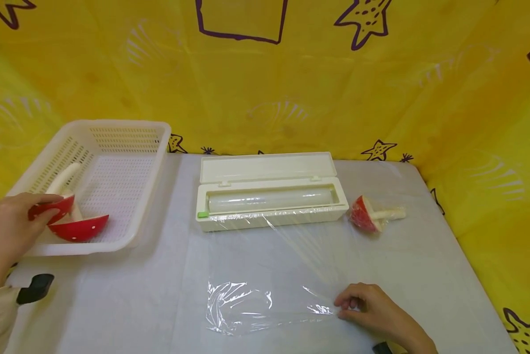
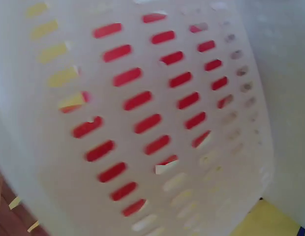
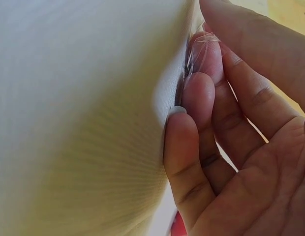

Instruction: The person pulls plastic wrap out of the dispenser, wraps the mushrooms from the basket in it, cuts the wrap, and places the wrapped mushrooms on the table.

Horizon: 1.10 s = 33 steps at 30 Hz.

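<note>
At the left, my left hand [image 1: 12,228] reaches over the basket's near left side and pinches the red cap of a toy mushroom [image 1: 64,208]. A second red-capped mushroom [image 1: 80,229] with white dots lies beside it in the white basket [image 1: 151,196]. Through the slots of the basket wall [image 2: 54,182], the left wrist view shows red. A sheet of cling film [image 1: 256,300] stretches forward from a cream dispenser box [image 1: 269,224]. My right hand [image 1: 375,310] pinches the film's near right corner; the right wrist view shows film [image 3: 207,40] at the fingertips.
The dispenser's lid [image 1: 266,167] stands raised, with the film roll [image 1: 269,198] inside and a green slider [image 1: 203,215] at its left end. A mushroom wrapped in film [image 1: 363,214] lies right of the box. A yellow patterned cloth [image 1: 265,98] hangs behind the table.
</note>
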### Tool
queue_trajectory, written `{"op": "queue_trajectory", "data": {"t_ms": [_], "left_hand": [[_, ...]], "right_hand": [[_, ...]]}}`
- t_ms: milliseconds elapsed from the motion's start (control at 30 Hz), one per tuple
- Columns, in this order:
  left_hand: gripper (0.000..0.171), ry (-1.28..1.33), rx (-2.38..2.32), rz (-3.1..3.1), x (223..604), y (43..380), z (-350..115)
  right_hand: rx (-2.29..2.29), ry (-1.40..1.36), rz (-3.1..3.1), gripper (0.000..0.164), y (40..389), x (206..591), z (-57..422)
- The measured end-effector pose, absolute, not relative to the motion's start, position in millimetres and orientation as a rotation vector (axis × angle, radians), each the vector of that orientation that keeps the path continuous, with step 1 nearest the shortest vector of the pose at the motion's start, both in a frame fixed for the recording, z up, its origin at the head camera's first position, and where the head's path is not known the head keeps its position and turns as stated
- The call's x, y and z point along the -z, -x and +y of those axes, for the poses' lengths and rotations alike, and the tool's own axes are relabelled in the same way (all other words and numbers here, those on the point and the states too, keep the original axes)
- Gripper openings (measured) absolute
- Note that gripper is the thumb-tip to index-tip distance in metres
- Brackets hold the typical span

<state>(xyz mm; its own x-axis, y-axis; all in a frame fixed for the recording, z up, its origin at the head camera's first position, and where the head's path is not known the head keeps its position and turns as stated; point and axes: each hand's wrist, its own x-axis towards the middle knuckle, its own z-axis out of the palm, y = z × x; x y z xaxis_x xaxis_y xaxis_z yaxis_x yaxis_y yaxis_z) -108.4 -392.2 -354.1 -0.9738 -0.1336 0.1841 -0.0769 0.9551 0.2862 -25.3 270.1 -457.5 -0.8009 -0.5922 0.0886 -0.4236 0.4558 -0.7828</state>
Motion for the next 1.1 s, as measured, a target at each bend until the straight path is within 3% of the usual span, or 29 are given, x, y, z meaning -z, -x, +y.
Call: {"op": "queue_trajectory", "data": {"t_ms": [367,433,467,600,1100], "left_hand": [[0.029,0.173,0.428,-2.503,334.0,94.3,-352.2],[0.015,0.232,0.462,-2.455,332.0,92.7,-345.1],[0.02,0.271,0.486,-2.425,331.6,92.2,-342.0],[0.07,0.393,0.548,-2.333,328.8,91.1,-329.5],[0.059,0.806,0.653,-2.173,318.3,86.5,-258.4]], "right_hand": [[1.264,0.906,2.517,0.014,24.9,457.5,269.7],[1.269,0.917,2.52,0.015,24.9,457.6,269.1],[1.271,0.919,2.518,0.015,25.0,457.7,269.0],[1.26,0.905,2.51,0.014,25.7,457.6,268.6],[1.227,1.001,2.583,0.017,30.1,457.6,264.7]]}}
